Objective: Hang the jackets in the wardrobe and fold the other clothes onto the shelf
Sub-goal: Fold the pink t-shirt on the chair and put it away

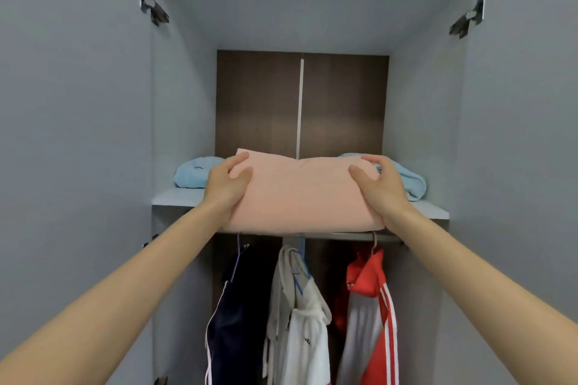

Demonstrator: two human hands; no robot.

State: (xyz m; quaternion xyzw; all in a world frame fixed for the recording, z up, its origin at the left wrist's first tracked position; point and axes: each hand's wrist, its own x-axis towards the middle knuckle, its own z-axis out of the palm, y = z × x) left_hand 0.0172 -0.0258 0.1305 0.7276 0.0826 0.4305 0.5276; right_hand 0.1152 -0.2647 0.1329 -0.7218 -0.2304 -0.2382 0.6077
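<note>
I face an open grey wardrobe (187, 103) with a dark brown back panel and both doors swung wide, one hinge (153, 5) showing at each upper side. A pale shelf (175, 195) crosses it, with a metal rail (344, 236) just under it. Three jackets hang from the rail: navy (237, 306) on the left, white (306, 322) in the middle, red (372, 306) on the right. One folded pink cloth (297, 191) lies at the shelf's front, its long axis running left to right along the edge, its near fold hanging over the lip toward me. My hands are apart: my left hand (226, 186) grips its left end and my right hand (383, 189) its right end. Blue cloth (190, 173) shows behind it on both sides; whether that is one piece or two, I cannot tell.
</note>
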